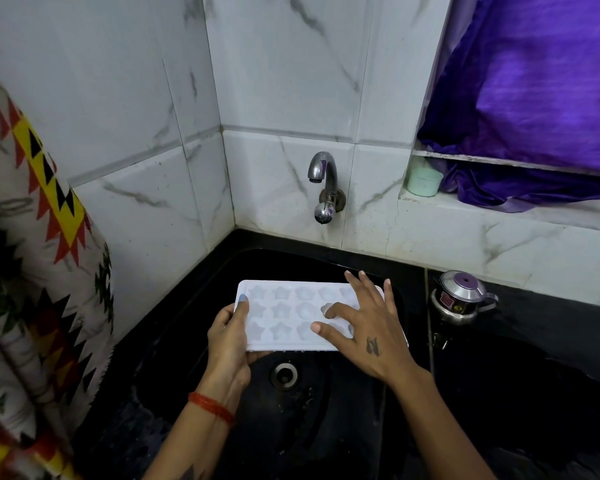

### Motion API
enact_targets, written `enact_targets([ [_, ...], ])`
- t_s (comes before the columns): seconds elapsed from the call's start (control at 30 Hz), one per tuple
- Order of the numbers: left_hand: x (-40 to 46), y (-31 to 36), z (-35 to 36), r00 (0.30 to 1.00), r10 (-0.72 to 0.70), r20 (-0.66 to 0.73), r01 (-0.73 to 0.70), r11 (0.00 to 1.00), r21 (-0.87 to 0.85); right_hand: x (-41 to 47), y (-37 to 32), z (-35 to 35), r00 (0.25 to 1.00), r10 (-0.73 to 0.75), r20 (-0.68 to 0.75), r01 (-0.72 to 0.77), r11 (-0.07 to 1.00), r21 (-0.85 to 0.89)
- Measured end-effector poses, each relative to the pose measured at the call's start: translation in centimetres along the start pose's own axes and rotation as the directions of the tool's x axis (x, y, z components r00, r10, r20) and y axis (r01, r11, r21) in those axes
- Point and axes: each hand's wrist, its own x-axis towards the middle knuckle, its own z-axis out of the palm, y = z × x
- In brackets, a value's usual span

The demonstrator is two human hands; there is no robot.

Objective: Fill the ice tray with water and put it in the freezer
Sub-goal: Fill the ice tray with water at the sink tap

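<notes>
A white ice tray [284, 315] with star-shaped moulds is held level over the black sink [319, 403], above the drain [284, 375]. My left hand [227, 344] grips its left end, thumb on top. My right hand [368, 327] lies spread on the tray's right half, fingers apart, fingertips resting in the moulds. On the tiled wall behind the sink is a chrome tap [323, 174]; no water runs from it. I cannot tell whether the moulds hold water.
A small steel pot with a purple lid knob [461, 296] stands on the black counter right of the sink. A pale green cup [424, 181] and a purple cloth [534, 98] sit on the window ledge. A patterned curtain [32, 271] hangs at the left.
</notes>
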Motion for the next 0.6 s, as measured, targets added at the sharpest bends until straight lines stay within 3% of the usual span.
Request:
enact_targets([
  [0.37,-0.2,-0.09,-0.07,1.0,-0.005,0.003,0.005,1.0,-0.001,-0.37,0.0,0.12,1.0,0.027,-0.014,-0.028,0.995,-0.096],
  [0.6,-0.45,0.04,-0.05,1.0,0.004,0.01,-0.004,1.0,-0.002,-0.33,-0.09,-0.01,0.997,0.062,0.04,-0.062,0.998,-0.013],
])
